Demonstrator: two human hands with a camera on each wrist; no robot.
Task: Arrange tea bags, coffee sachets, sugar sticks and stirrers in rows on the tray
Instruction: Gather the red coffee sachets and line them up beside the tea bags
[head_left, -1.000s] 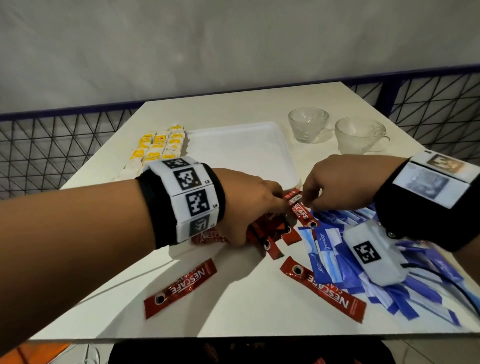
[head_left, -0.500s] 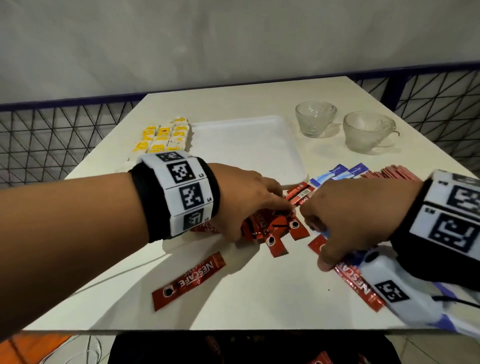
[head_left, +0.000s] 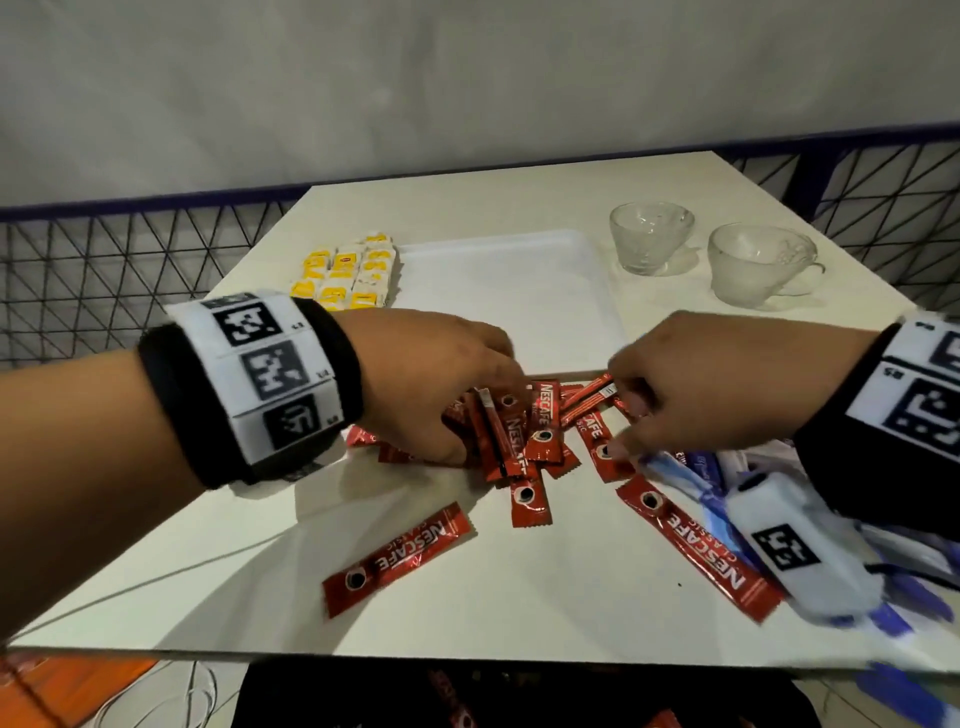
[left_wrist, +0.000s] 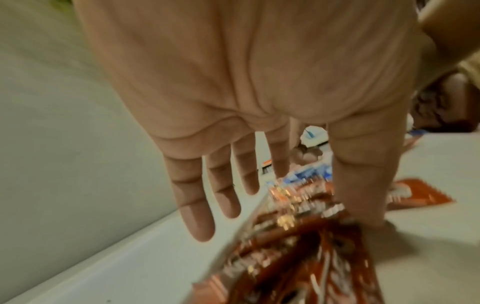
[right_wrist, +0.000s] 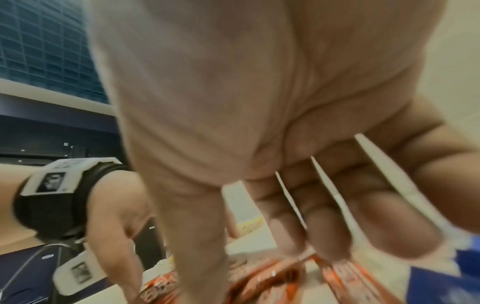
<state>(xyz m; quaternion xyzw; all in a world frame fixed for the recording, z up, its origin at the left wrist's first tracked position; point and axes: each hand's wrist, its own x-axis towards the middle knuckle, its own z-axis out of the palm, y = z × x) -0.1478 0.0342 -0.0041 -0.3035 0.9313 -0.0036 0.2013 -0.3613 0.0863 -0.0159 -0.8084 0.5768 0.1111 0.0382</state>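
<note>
Below the flat white plastic tray (head_left: 498, 291), mid-frame, red paper coffee sachets (head_left: 543, 421) lie heaped. Left hand (head_left: 431, 384) lies spread on them; right hand's (head_left: 717, 379) hold, I cannot tell. Quick raking could flick some off the worktop (head_left: 519, 597).

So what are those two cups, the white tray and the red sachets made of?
The cups look like clear glass: see-through, patterned walls. The tray seems matte white plastic, perhaps foam: soft moulded rim. The red sachets look like glossy laminated film: shiny glints, crimped ends.
</note>
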